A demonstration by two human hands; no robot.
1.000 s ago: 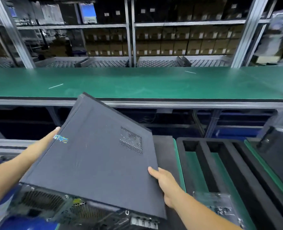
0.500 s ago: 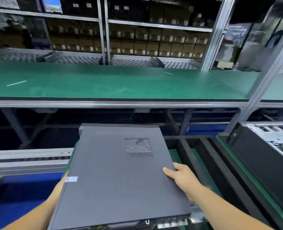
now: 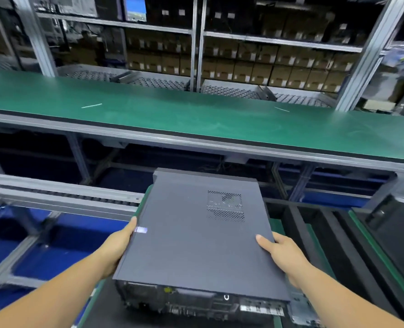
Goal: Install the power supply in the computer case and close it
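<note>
Across the top of the frame I see metal shelving (image 3: 197, 41) stacked with rows of brown cartons (image 3: 255, 67), and below it a long green bench top (image 3: 196, 117) running from the left edge to the right edge, with two thin pale strips lying on it. Under that, at middle left, a grey roller conveyor rail (image 3: 61, 195) crosses toward the centre, with blue bins (image 3: 61, 242) beneath it at lower left. At the right, black foam trays (image 3: 326, 240) with green edging sit beside another dark case (image 3: 395, 233) at the far right edge. In the lower centre lies the computer case (image 3: 196, 242), on its side with its dark grey side panel on and facing up, a perforated vent patch toward its upper right and its rear ports facing me at the bottom. It sits over a black pad, though I cannot tell whether it rests there or is carried. My left hand (image 3: 115, 247) grips the case's left edge, thumb up along the panel beside a small sticker, the other fingers hidden under the case. My right hand (image 3: 283, 254) holds the right edge, thumb laid on the top panel and the fingers wrapped down the side.
</note>
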